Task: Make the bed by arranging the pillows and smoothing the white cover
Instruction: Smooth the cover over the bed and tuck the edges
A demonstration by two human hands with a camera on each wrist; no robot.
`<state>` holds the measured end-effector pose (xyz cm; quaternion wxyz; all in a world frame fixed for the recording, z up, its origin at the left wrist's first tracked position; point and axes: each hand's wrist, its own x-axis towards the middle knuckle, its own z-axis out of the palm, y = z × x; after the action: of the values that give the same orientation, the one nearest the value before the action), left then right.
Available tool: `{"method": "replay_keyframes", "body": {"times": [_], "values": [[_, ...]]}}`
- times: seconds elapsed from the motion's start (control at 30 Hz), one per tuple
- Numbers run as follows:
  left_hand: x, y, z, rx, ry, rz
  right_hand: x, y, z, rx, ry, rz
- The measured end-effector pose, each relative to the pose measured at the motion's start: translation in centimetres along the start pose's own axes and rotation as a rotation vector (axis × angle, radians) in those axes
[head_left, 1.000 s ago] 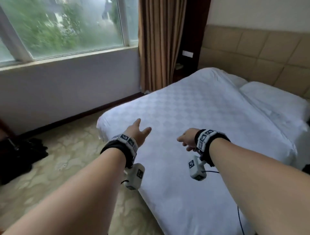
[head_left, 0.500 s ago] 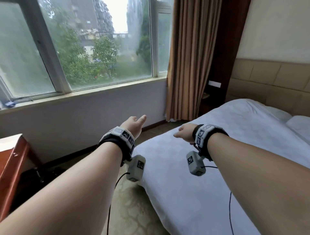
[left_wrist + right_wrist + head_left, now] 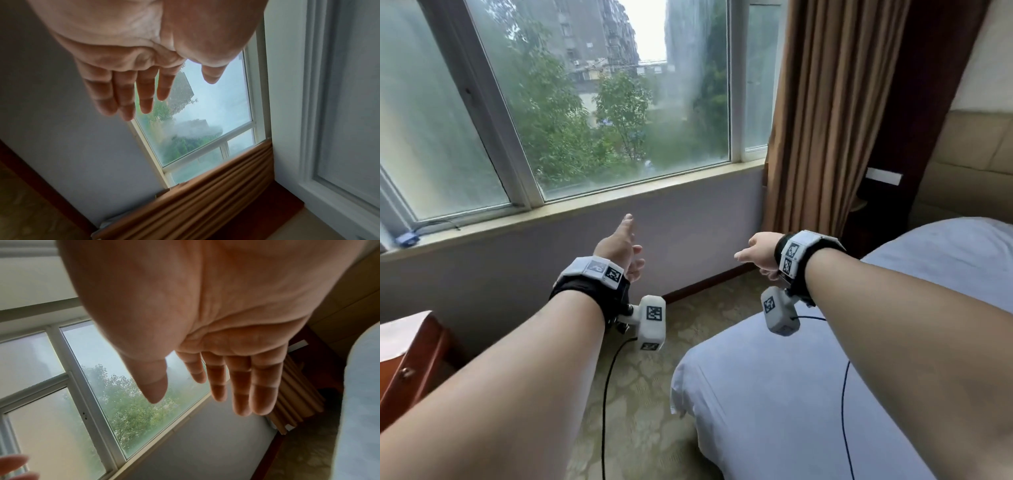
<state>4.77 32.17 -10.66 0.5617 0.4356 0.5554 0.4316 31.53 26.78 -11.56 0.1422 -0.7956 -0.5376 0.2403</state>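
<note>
Left hand [image 3: 621,248] and right hand [image 3: 762,251] — fingers relaxed and spread, holding nothing — raised left of the white cover [image 3: 784,394].

Bed [image 3: 825,394] at right, headboard [image 3: 969,164] behind it. Window [image 3: 585,102] ahead; curtain [image 3: 825,120] at its right edge. Wooden cabinet [image 3: 410,353] lower left, on the carpet [image 3: 640,394].
</note>
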Motion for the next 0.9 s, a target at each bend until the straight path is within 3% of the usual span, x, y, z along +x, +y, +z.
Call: {"method": "replay_keyframes", "body": {"times": [0.27,0.53,0.7,0.9], "values": [[19.4,3.7,-2.2,0.041,-0.041,-0.046,17.7,-7.4,1.0,-0.021,0.02,-0.033],[40.7,9.5,-1.5,0.121,-0.241,-0.002,33.9,-12.5,0.5,0.049,0.143,0.147],[49.8,14.0,2.7,0.169,-0.373,0.011,40.5,-14.1,-2.4,0.054,0.203,0.237],[59.7,16.8,10.7,0.187,-0.492,0.056,51.0,-11.8,-6.3,0.088,0.268,0.367]]}}
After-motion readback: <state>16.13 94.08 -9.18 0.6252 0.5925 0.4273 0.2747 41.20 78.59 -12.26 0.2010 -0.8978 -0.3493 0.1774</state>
